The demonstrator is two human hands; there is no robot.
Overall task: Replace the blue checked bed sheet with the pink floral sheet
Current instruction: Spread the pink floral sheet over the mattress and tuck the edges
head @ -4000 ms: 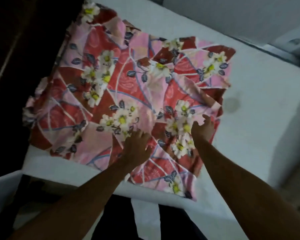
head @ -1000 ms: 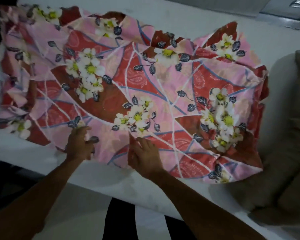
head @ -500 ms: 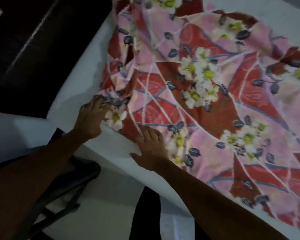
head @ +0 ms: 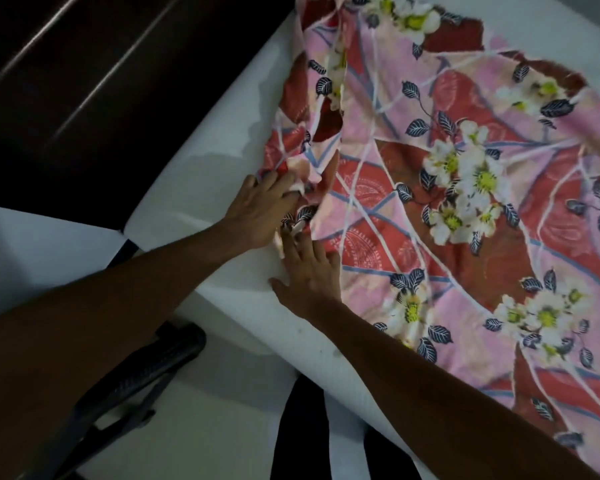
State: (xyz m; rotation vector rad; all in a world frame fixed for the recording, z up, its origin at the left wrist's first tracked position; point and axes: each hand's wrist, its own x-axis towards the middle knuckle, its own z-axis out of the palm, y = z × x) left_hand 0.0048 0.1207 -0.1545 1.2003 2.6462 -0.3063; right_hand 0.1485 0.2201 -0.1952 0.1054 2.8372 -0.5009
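The pink floral sheet (head: 465,209) lies partly spread and wrinkled on the bare white mattress (head: 201,174), with its near left corner bunched up. My left hand (head: 257,213) is at that bunched corner, and its fingers pinch a fold of the fabric. Just below it, my right hand (head: 309,271) lies flat with straight fingers, pressing the sheet's edge onto the mattress. No blue checked sheet is in view.
A dark wooden panel (head: 84,81) runs along the mattress's left side. A black folding frame (head: 136,372) stands on the pale floor (head: 205,427) beside the bed corner. My dark trouser legs (head: 302,427) are against the mattress's near edge.
Both hands have slid left along the sheet's near edge to its left corner. The left hand now holds the bunched corner, and the right hand has come close beside it.
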